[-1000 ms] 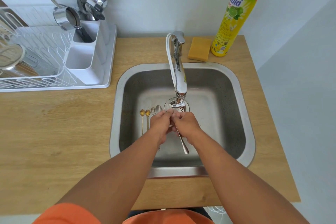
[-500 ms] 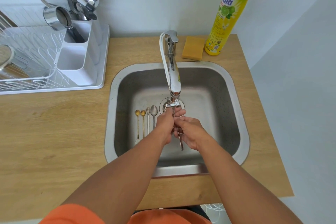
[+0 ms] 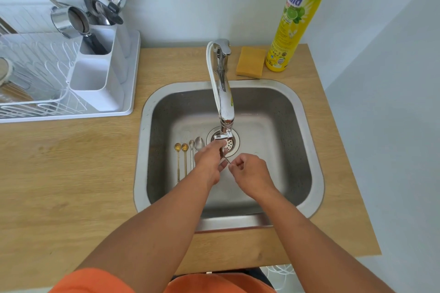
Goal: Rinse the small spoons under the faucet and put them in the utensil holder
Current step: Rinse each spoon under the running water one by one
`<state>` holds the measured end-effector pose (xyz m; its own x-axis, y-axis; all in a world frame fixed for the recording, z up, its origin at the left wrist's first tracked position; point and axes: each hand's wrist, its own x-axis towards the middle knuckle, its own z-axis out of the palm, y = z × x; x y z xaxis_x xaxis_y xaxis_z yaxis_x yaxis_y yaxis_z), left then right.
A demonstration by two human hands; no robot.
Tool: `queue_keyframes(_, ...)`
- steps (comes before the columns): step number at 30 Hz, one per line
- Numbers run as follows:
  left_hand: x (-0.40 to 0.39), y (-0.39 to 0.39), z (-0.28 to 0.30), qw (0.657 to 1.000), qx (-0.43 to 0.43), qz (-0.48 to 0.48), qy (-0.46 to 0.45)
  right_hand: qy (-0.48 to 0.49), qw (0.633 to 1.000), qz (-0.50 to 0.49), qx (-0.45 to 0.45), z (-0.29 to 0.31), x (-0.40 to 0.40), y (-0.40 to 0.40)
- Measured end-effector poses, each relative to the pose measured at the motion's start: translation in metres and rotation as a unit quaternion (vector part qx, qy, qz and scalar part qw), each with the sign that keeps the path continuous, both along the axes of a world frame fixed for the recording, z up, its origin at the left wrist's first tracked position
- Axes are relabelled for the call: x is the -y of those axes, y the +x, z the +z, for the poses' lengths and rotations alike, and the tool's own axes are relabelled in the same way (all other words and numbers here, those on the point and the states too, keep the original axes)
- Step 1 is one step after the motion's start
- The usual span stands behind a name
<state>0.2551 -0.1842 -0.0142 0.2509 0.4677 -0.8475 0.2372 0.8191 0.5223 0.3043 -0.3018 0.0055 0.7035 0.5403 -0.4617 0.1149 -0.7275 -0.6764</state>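
Well left of the sink (image 3: 309, 112), a white dish rack (image 3: 35, 83) sits on the wooden tabletop (image 3: 71, 173), and the white utensil holder (image 3: 100, 78) stands at the rack's end nearest the sink. The holder's far compartment carries spoons, forks and a metal strainer, while its near compartment looks bare inside. On the sink floor, left of the drain (image 3: 228, 145), four small spoons (image 3: 188, 152) lie side by side with bowls toward the faucet (image 3: 223, 93): two gold ones on the left, then two silver ones, whose handles run under the left hand. The faucet rises from the back edge of the sink and its spout ends just above the drain. The left hand (image 3: 209, 164) reaches up under the spout, its fingers (image 3: 220, 145) closed round a fifth spoon (image 3: 226, 159), of which only a thin stretch of handle shows, slanting toward the right hand; its bowl is hidden, so whether water runs over it I cannot tell. The right hand (image 3: 250, 173) hangs over the sink floor just right of the left hand, its fingers (image 3: 235, 164) curled in narrowly near the handle's tip; I cannot tell whether they touch it. Behind the sink to the right, a yellow sponge (image 3: 250, 64) lies on the tabletop, touching or just beside a tall yellow-green dish soap bottle (image 3: 292, 26).
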Motion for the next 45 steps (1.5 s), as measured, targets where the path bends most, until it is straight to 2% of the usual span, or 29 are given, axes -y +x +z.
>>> queue_keyframes(3,0.007,0.002,-0.001,0.999,0.002,0.006,0.033,-0.017,0.992,0.062,0.113,0.001,-0.008,-0.005)
queue_keyframes(7,0.008,0.008,0.002,0.995,-0.028,-0.026,0.091,-0.022,0.986,0.069,0.147,0.000,-0.013,-0.011)
queue_keyframes(14,0.000,0.006,0.002,0.994,-0.004,-0.049,0.096,0.037,0.997,-0.069,-0.024,-0.004,-0.008,-0.012)
queue_keyframes(17,0.001,-0.003,0.003,0.998,0.014,-0.032,0.059,0.047,0.994,-0.085,-0.053,-0.004,-0.019,-0.009)
queue_keyframes(22,0.004,-0.014,0.007,0.996,0.036,-0.077,0.006,0.045,0.986,-0.114,-0.118,-0.004,-0.051,0.002)
queue_keyframes(26,0.001,-0.020,0.010,0.995,0.069,-0.064,0.013,0.053,0.973,-0.112,-0.194,-0.007,-0.073,0.008)
queue_keyframes(31,-0.009,-0.025,0.008,0.995,0.056,-0.068,0.048,0.126,0.950,-0.127,-0.257,-0.009,-0.079,0.006)
queue_keyframes(34,-0.015,-0.025,0.006,0.993,0.047,-0.081,0.073,0.132,0.959,-0.119,-0.219,-0.009,-0.071,0.005)
queue_keyframes(39,-0.023,-0.011,0.001,0.987,0.044,-0.091,0.126,0.107,0.984,-0.097,-0.100,-0.007,-0.045,0.006)
queue_keyframes(42,-0.021,-0.001,0.003,0.986,0.015,-0.093,0.139,0.104,0.985,-0.101,-0.095,-0.010,-0.032,0.003)
queue_keyframes(45,-0.019,0.008,0.008,0.991,0.018,-0.059,0.115,0.105,0.982,-0.119,-0.100,-0.012,-0.022,-0.001)
